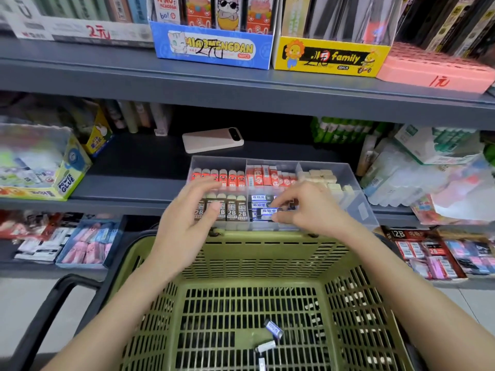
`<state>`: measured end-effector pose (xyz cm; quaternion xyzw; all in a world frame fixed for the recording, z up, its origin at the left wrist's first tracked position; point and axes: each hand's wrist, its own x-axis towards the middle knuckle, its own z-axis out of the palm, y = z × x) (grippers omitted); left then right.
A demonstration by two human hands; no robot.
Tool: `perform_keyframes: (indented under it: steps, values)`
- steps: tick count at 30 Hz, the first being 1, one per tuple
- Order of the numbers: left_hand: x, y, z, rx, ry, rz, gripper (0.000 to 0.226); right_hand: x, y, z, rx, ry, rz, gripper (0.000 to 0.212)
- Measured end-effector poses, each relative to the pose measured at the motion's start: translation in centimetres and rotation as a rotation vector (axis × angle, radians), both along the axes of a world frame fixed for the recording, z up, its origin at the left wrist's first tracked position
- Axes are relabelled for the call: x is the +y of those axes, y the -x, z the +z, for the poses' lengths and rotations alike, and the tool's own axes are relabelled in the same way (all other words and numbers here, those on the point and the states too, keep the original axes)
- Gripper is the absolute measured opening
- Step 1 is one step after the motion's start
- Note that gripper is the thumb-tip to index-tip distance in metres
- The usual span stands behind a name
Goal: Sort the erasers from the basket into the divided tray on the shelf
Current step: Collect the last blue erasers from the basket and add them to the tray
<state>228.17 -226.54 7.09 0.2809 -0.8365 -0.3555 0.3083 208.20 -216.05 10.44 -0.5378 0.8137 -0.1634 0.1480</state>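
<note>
A clear divided tray [359, 199] stands on the shelf, its compartments filled with rows of orange, brown 2B, cream and blue-labelled erasers. My right hand [302, 207] pinches a blue-and-white eraser [268, 212] over the front middle compartment. Over the brown 2B erasers [232, 208] hovers my left hand [187, 218], fingers spread and holding nothing. Below, the green basket [257, 253] holds three loose erasers: a blue-labelled one [273, 328] and two whitish ones [266, 346] near the bottom middle.
A pink phone or power bank [213, 139] lies on the shelf behind the tray. A glue display box [42, 167] stands at left, packaged goods at right. Boxes of stationery fill the upper shelf. The basket's black handle [51, 306] hangs at left.
</note>
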Motion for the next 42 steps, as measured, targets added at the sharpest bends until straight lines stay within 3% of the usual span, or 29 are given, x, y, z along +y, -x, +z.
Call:
perform_keyframes:
  steps: [6, 10, 13, 15, 17, 19, 22, 25, 28, 33, 37, 42]
  values:
    - [0.1, -1.6, -1.0, -0.158, 0.221, -0.014, 0.039, -0.4, -0.5, -0.2, -0.181, -0.126, 0.076, 0.020]
    - [0.4, -2.1, -0.9, -0.158, 0.258, -0.006, 0.037, 0.3, -1.0, -0.6, -0.125, -0.071, 0.095, 0.023]
    - [0.9, -2.8, -0.7, -0.167, 0.283, 0.002, 0.034, 1.6, -2.7, -1.1, 0.108, 0.229, 0.037, 0.021]
    - [1.4, -3.6, -0.9, -0.157, 0.316, 0.030, 0.029, 3.2, -4.5, -1.9, 0.130, 0.498, 0.083, 0.018]
    - [2.1, -4.6, -1.3, -0.119, 0.356, 0.064, 0.024, 5.1, -6.5, -3.7, 0.068, 0.577, 0.196, 0.019]
    - [3.0, -5.7, -2.1, -0.078, 0.384, 0.068, 0.019, 6.9, -7.8, -7.0, -0.028, 0.399, 0.297, 0.019]
    - [4.7, -6.9, -3.9, -0.127, 0.290, -0.001, 0.012, 9.3, -8.6, -12.9, -0.064, -0.155, 0.308, 0.037]
    - [6.1, -7.0, -6.3, -0.475, 0.062, -0.243, 0.018, 11.1, -8.8, -17.7, 0.030, -0.462, 0.338, 0.057]
    - [7.3, -6.1, -9.3, -0.867, -0.010, -0.541, 0.025, 11.9, -9.1, -20.1, 0.098, -0.488, 0.394, 0.056]
    - [9.7, -5.2, -14.4, -1.053, -0.222, -0.747, 0.046, 11.9, -8.7, -21.2, 0.310, -0.451, 0.487, 0.051]
    - [12.1, -5.5, -18.3, -1.102, -0.242, -0.796, 0.068, 12.1, -7.8, -22.0, 0.228, -0.402, 0.389, 0.035]
    - [15.3, -4.8, -20.6, -0.950, -0.047, -0.787, 0.062, 12.3, -7.1, -23.1, 0.060, -0.354, 0.275, 0.028]
